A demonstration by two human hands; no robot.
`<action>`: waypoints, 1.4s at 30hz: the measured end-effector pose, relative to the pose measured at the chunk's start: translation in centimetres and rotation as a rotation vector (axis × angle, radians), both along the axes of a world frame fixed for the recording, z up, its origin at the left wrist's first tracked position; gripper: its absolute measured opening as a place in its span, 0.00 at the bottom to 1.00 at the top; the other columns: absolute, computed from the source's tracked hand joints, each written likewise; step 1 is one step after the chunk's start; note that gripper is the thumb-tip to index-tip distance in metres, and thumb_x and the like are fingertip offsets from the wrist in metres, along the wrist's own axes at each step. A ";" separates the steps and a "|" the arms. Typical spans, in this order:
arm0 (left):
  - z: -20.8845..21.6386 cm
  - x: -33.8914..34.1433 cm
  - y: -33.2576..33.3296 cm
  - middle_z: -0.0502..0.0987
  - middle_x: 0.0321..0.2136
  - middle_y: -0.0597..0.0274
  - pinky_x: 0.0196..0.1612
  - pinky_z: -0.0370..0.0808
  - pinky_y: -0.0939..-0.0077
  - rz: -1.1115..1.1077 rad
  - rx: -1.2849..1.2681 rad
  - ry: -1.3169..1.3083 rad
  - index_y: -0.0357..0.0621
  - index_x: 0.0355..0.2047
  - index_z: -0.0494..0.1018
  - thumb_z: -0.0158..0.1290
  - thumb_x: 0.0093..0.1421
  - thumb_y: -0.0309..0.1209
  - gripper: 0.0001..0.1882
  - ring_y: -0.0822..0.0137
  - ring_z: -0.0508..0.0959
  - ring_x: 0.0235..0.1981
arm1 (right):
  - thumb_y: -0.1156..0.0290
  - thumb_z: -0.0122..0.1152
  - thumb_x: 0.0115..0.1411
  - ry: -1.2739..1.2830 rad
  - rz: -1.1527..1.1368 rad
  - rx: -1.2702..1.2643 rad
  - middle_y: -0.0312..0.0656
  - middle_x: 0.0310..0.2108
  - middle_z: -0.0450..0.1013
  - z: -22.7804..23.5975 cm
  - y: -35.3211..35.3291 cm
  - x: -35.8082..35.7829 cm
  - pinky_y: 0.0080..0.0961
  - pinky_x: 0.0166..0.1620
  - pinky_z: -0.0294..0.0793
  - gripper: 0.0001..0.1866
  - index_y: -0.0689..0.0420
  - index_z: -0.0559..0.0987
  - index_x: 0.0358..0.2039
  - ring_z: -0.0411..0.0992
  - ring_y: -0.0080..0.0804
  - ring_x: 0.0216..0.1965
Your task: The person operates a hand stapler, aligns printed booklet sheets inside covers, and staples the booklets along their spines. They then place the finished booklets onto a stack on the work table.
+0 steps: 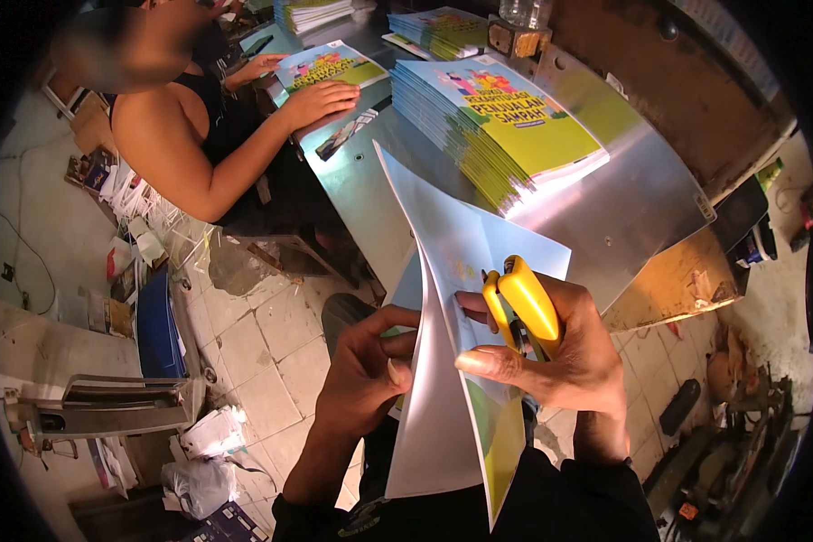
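In front of me stands an open booklet with a pale blue and green cover, its white inner pages fanned apart. My left hand is closed on the booklet's left side, with the fingertips partly hidden behind the sheets. Within the curled fingers of my right hand is a yellow stapler. The right thumb and a fingertip touch the booklet's cover beside the stapler. Beyond my hands, a tall stack of matching booklets rests on the metal table.
At the table's far left a co-worker sits with both hands on another booklet. More booklet stacks lie at the back. A wooden block supports a clear container. Paper scraps and a plastic bag litter the tiled floor on the left.
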State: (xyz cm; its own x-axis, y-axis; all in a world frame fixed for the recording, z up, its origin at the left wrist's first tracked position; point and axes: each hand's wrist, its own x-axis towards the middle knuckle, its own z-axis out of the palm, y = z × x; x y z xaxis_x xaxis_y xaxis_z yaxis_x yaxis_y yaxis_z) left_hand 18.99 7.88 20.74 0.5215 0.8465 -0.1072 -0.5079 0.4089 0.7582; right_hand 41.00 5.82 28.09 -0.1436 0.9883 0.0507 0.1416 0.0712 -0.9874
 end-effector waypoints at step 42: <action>-8.6 -13.2 2.6 0.84 0.27 0.59 0.33 0.72 0.82 0.370 0.122 0.961 0.37 0.48 0.75 0.59 0.65 0.29 0.13 0.78 0.77 0.29 | 0.67 0.82 0.47 -0.409 -0.602 -0.528 0.38 0.26 0.73 -11.3 -9.2 14.2 0.23 0.28 0.74 0.24 0.62 0.75 0.37 0.72 0.24 0.24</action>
State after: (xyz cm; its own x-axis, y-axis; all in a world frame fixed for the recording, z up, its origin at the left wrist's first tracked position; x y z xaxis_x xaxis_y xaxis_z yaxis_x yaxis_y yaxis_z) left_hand 5.76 10.44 12.10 -0.0333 0.9692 -0.2438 0.2547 0.2441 0.9357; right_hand 55.16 -3.35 16.79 0.4991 0.7823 -0.3726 0.3558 -0.5772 -0.7351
